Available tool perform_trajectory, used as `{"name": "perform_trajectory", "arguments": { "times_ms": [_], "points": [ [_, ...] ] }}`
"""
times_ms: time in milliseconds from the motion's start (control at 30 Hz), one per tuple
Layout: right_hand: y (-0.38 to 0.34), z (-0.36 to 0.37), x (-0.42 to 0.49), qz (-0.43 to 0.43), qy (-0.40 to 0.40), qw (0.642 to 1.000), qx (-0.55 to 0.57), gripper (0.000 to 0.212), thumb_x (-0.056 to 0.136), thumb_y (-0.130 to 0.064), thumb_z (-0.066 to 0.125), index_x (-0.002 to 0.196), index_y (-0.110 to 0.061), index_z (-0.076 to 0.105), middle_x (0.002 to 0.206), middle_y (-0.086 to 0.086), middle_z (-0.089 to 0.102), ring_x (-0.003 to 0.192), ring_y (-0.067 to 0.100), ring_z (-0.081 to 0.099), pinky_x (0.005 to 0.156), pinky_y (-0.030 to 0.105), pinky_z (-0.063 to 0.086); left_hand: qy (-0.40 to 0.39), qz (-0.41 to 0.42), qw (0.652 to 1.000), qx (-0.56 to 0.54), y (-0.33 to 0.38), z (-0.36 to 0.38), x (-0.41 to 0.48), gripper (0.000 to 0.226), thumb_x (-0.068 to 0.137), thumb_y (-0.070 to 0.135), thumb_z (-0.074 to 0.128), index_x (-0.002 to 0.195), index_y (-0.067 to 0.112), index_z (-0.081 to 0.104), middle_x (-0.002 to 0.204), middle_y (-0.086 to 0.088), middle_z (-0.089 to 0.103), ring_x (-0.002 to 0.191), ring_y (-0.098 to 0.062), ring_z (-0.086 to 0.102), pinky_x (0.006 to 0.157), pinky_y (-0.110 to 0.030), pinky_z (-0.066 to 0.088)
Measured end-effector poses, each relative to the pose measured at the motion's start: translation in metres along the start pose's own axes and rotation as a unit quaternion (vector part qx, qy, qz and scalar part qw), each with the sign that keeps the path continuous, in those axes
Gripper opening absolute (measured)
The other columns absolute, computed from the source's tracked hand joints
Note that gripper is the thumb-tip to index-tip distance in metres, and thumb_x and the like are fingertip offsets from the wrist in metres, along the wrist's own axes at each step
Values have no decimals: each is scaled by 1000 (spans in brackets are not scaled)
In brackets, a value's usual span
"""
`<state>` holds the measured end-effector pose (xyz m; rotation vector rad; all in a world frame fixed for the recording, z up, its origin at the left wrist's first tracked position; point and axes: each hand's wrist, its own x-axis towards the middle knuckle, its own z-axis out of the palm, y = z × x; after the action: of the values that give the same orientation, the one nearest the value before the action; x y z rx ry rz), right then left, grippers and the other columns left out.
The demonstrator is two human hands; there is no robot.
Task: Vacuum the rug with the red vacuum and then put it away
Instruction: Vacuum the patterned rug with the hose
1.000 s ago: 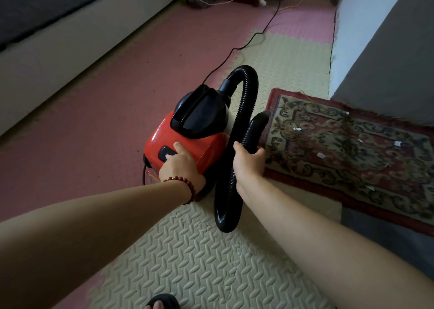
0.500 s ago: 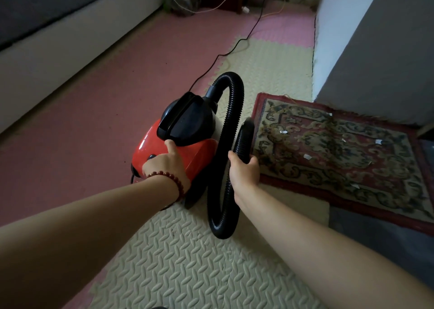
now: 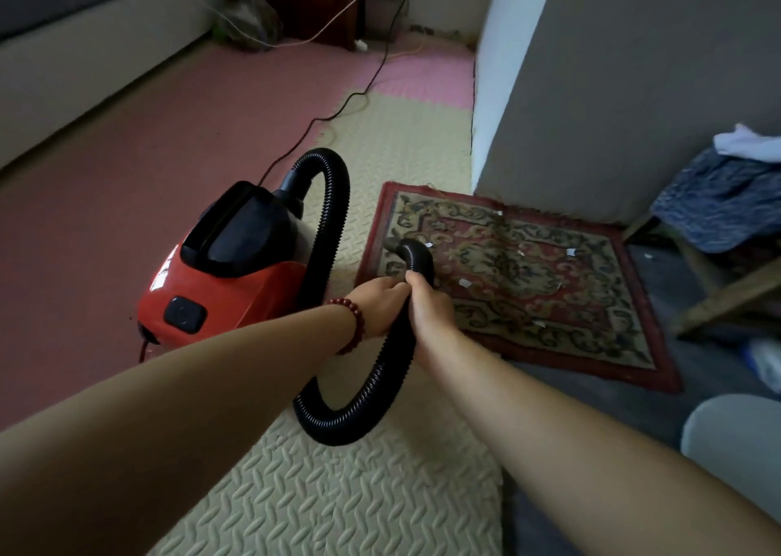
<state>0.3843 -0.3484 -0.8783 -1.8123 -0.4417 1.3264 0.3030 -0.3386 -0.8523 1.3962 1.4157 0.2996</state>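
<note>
The red vacuum (image 3: 236,289), with a black top and a black button on its rear, stands on the foam floor mat left of centre. Its ribbed black hose (image 3: 334,226) arches up from the front, loops down near me and rises to a nozzle end (image 3: 416,255) over the left edge of the patterned red-bordered rug (image 3: 532,276). Small white paper scraps (image 3: 465,283) lie scattered on the rug. My right hand (image 3: 431,306) grips the hose just behind the nozzle. My left hand (image 3: 380,302), with a bead bracelet at the wrist, holds the hose right beside it.
A black power cord (image 3: 372,78) runs from the vacuum to the far wall. A grey wall corner (image 3: 486,141) stands behind the rug. A wooden stool with clothes (image 3: 727,209) is at the right. A pale bed base (image 3: 84,73) lines the left side.
My left hand left the vacuum's rear button and moved right onto the hose beside my right hand. The nozzle end swung out over the rug's left edge.
</note>
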Motion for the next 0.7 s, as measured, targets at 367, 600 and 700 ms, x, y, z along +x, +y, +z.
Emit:
{"name": "perform_trajectory", "arguments": {
  "times_ms": [367, 600, 700],
  "points": [
    [-17, -42, 26, -2, 11, 999, 30, 49, 89, -43, 54, 119, -4, 59, 113, 15, 62, 103, 32, 61, 96, 43, 48, -65, -7, 968, -240, 29, 48, -4, 43, 99, 21, 44, 141, 24, 35, 100, -5, 60, 70, -12, 57, 46, -16, 48],
    [-23, -64, 33, 29, -18, 999, 5, 50, 87, -46, 53, 117, -7, 58, 113, 14, 62, 99, 30, 62, 91, 39, 50, -124, -48, 983, -127, 30, 48, 6, 33, 99, 28, 45, 129, 39, 39, 98, -4, 67, 90, -27, 65, 89, -46, 52],
    [-20, -71, 45, 18, -10, 1000, -16, 53, 92, -47, 49, 130, -10, 52, 125, 11, 57, 109, 31, 59, 92, 40, 50, -158, -62, 983, -65, 24, 47, 7, 26, 97, 32, 48, 120, 44, 46, 113, -6, 68, 105, -30, 64, 97, -52, 47]
  ]
}}
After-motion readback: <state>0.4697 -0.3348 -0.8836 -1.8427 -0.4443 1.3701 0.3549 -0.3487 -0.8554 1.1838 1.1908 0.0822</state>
